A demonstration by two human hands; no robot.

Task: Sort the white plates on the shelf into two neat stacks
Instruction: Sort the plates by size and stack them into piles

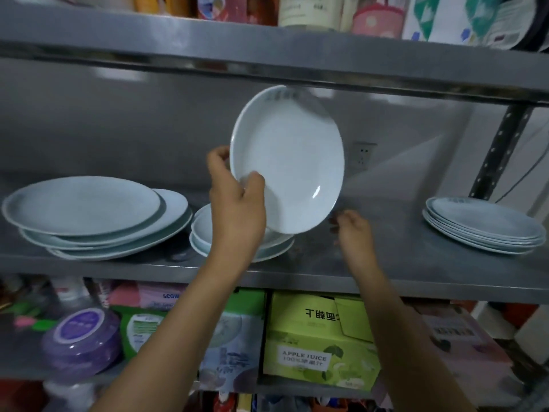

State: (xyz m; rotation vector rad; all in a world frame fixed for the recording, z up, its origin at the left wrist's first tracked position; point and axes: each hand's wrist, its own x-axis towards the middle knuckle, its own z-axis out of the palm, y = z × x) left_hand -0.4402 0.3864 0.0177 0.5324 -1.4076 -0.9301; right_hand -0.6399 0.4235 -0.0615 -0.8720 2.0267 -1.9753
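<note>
My left hand [236,203] grips the left rim of a white plate [292,156], thumb on its face, and holds it tilted up above the steel shelf [371,263]. Just below the plate's lower right edge hovers my right hand [352,227], its fingers loosely curled and holding nothing. An untidy pile of large white plates [89,215] lies at the shelf's left. A small pile of deeper plates [202,230] sits behind my left wrist, partly hidden. A neat stack of several plates [481,224] stands at the right.
The upper shelf's edge [297,66] runs close above the raised plate. A perforated upright post [499,153] stands at the right rear. Below the shelf are a green apple juice box [315,352], a purple tub [80,340] and other packets.
</note>
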